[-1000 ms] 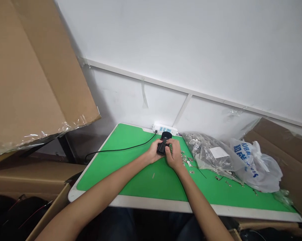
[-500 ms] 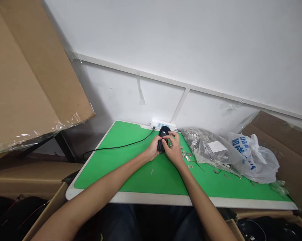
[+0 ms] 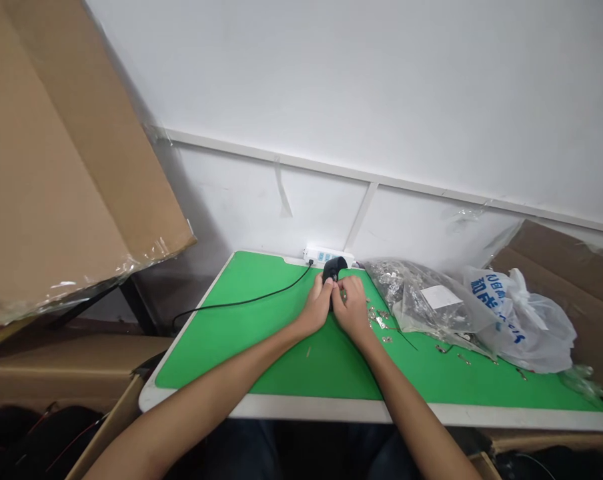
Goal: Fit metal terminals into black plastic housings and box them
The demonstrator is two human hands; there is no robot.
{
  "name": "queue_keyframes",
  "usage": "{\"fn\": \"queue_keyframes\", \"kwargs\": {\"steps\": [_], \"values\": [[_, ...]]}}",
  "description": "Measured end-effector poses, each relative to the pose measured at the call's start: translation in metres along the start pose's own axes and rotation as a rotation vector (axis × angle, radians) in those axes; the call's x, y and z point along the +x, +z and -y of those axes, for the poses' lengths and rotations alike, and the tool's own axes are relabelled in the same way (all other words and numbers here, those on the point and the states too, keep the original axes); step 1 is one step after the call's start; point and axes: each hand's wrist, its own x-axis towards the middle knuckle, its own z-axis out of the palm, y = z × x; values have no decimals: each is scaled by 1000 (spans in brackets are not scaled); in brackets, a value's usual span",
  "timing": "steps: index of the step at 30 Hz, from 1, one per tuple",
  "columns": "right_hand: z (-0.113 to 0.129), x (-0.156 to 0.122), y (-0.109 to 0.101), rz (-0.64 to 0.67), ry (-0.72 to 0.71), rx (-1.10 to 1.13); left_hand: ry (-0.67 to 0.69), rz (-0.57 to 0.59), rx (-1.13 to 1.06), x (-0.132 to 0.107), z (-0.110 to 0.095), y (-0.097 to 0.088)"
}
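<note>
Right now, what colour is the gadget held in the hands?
The gadget is black; it shows in the head view, partly covered by fingers.

1. The left forearm (image 3: 221, 393) slants in from the lower left, bare, toward the middle.
2. The right forearm (image 3: 411, 407) slants in from the lower right, also bare.
3. The left hand (image 3: 315, 305) curls in a grip, its thumb (image 3: 328, 283) pointing forward.
4. The right hand (image 3: 352, 308) sits just beside it, fingers bent inward; whether they pinch is too small to tell.
5. Both thumbs lie close together.
</note>
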Motion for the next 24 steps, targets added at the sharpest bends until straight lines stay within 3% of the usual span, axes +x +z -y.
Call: {"fn": "queue_keyframes", "kwargs": {"steps": [5,17,24], "values": [[2,-1,4,36,-24,-39,72,39,82,-3,0,-1],[6,-2,9,24,-23,-61,121,9,174,-7,-5,-2],[8,-1,4,34,-17,-146,-20,-46,33,7,5,-4]]}}
